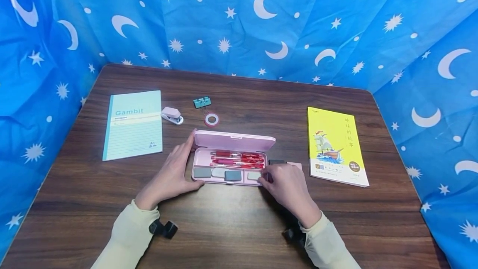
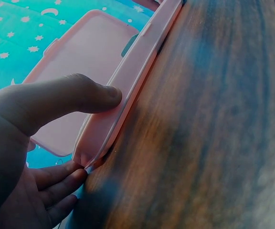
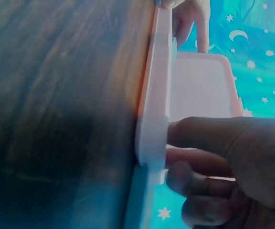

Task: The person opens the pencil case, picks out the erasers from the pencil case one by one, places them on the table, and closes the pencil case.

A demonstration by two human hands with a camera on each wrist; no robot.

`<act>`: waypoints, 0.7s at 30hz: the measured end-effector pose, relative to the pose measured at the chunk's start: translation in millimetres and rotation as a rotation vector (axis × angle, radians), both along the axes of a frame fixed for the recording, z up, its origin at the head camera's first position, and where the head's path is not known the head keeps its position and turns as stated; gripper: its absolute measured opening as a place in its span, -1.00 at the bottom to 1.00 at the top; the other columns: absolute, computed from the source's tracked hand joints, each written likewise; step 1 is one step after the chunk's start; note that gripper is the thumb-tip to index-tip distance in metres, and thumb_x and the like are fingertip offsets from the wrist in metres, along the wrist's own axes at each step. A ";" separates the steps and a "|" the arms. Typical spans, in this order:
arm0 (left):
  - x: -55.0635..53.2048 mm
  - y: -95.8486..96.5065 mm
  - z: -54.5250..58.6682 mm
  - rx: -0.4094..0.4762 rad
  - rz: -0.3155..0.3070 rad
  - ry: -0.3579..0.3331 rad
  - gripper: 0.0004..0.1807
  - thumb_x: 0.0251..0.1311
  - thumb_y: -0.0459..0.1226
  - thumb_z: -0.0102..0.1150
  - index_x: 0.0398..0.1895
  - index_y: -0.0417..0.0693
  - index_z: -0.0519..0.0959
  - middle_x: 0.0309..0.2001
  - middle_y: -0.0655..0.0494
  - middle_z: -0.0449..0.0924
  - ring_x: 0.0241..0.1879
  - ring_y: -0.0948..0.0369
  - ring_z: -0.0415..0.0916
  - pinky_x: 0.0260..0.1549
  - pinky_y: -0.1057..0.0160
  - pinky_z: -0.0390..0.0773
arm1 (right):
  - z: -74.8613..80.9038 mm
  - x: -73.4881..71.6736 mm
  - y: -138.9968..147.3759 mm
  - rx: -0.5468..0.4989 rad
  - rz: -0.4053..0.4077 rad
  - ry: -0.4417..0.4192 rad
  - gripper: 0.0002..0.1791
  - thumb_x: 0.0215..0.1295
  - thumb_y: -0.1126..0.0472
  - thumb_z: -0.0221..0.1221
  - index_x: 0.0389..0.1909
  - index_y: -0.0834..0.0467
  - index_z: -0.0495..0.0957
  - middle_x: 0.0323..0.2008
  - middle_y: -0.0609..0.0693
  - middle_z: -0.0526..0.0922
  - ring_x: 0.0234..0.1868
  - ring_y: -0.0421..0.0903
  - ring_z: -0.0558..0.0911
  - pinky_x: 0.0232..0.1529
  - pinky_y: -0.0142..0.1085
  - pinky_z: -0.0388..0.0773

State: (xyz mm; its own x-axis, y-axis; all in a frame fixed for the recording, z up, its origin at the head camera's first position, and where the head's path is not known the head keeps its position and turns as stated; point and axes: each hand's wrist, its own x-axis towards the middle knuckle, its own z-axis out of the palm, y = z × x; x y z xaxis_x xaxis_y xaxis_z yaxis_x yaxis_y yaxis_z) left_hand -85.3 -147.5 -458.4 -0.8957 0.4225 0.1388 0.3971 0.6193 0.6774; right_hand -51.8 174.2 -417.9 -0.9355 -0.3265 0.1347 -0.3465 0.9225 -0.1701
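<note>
A pink pencil case [image 1: 235, 139] lies on the table with its lid raised at the back. Several red pens [image 1: 237, 160] fill its long rear section. Along the front sit grey and white erasers, among them a dark grey eraser [image 1: 233, 175]. My left hand [image 1: 173, 173] grips the case's left end, thumb on the front wall, fingers around the side. At the right end, my right hand [image 1: 287, 184] reaches into the small front compartment. Its thumb and forefinger pinch a pale eraser [image 1: 254, 175] there; in the right wrist view the case wall hides that eraser.
Right of the case, a dark block [image 1: 277, 162] and a pink flat piece [image 1: 296, 165] lie partly behind my right hand. A yellow book [image 1: 332, 136] lies farther right. At left are a notebook [image 1: 134, 132], stapler [image 1: 172, 115], binder clip [image 1: 202, 102] and tape roll [image 1: 211, 119].
</note>
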 end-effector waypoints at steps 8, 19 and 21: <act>-0.6 0.7 0.8 0.004 -0.003 0.005 0.57 -0.30 -0.09 0.67 0.65 0.13 -0.37 0.50 -0.09 0.20 0.34 -0.05 0.24 0.39 -0.18 0.18 | 3.3 0.6 -2.0 0.038 0.004 -0.018 -0.81 0.07 0.02 0.50 -0.37 0.03 0.82 -0.58 -0.10 0.71 -0.66 -0.22 0.44 -0.63 -0.35 0.28; -0.4 0.1 -3.1 0.004 0.002 0.035 0.56 -0.32 -0.09 0.69 0.65 0.03 -0.31 0.47 -0.10 0.26 0.32 -0.05 0.27 0.35 -0.20 0.23 | -5.3 0.8 -0.7 -0.208 -0.118 -0.180 -0.83 0.09 0.13 0.49 -0.47 0.00 0.65 -0.69 -0.23 0.44 -0.63 -0.23 0.35 -0.57 -0.33 0.25; -0.4 0.1 -3.5 0.005 0.001 0.037 0.56 -0.32 -0.08 0.68 0.65 0.04 -0.31 0.47 -0.10 0.25 0.32 -0.05 0.27 0.34 -0.20 0.23 | -5.9 1.0 0.0 -0.275 -0.133 -0.207 -0.82 0.10 0.15 0.48 -0.48 -0.02 0.62 -0.68 -0.24 0.43 -0.62 -0.25 0.37 -0.56 -0.34 0.27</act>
State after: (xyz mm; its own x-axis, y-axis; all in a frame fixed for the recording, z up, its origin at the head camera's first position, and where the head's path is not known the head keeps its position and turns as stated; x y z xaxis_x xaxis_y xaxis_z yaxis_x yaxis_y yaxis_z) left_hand -85.7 -147.5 -461.8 -0.8904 0.4207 0.1740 0.4212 0.6162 0.6654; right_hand -50.7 174.2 -423.7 -0.9840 -0.1782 0.0038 -0.1589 0.8674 -0.4716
